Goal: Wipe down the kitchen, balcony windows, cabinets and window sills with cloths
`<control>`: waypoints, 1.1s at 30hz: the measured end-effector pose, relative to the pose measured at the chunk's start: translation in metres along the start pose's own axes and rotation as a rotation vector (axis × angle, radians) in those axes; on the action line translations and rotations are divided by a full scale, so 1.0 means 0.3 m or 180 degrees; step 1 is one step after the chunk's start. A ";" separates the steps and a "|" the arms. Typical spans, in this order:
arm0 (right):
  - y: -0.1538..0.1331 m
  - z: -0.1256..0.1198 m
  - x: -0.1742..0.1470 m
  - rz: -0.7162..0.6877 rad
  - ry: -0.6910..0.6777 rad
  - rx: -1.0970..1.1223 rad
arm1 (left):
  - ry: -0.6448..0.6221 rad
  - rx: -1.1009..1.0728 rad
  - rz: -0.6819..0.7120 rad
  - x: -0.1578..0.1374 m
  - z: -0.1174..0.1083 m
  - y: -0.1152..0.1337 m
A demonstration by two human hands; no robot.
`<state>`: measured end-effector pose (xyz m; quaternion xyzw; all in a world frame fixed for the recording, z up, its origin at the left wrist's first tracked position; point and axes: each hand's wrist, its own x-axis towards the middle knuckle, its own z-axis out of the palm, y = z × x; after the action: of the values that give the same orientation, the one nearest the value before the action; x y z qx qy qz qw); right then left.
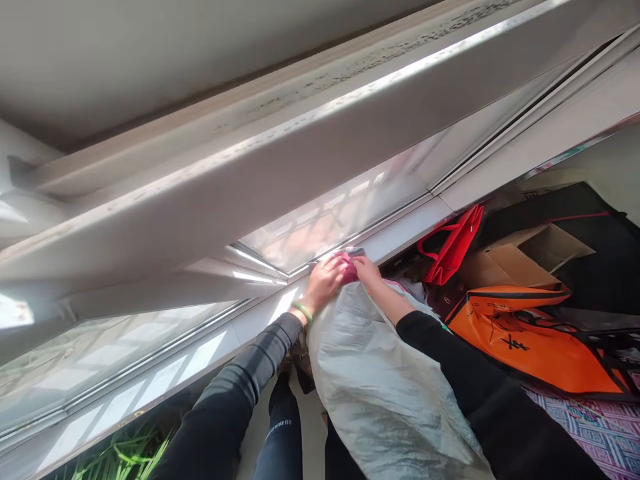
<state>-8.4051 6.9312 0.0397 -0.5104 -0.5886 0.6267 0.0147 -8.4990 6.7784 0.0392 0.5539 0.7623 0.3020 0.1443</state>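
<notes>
My left hand [324,283], with a pale green bangle on its wrist, is closed on a crumpled pink bundle [348,269] that looks like cloth or soft plastic. From the other side, my right hand [368,272] pinches the same bundle. Something dark lies just behind it, too small to make out. Directly below both hands a large white sack [375,360] stands bulging, its mouth near the bundle. Whatever the sack holds is hidden. Both hands are beside the tiled window sill [385,245].
Sliding window panes [330,227] run along the sill. To the right lie an orange bag [535,347], an open cardboard box [520,257], a red bag [457,247] and a large black case [595,247]. Green leaves [125,457] show at lower left.
</notes>
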 end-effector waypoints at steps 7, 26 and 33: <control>0.148 0.022 -0.013 -0.1093 -0.0241 -0.0875 | -0.0653 0.0725 0.0391 0.004 0.134 -0.131; 0.103 -0.476 0.492 -0.1007 0.0719 -0.1634 | -0.0881 0.1006 0.0847 0.726 0.545 0.023; 0.076 -0.690 0.696 -0.1069 0.1050 -0.1373 | -0.0918 0.1033 0.0934 0.986 0.680 0.108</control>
<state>-8.3557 7.2031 -0.0630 -0.4922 -0.7736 0.3851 0.1047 -8.4633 7.1220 -0.0653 0.7118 0.6838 0.1113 0.1154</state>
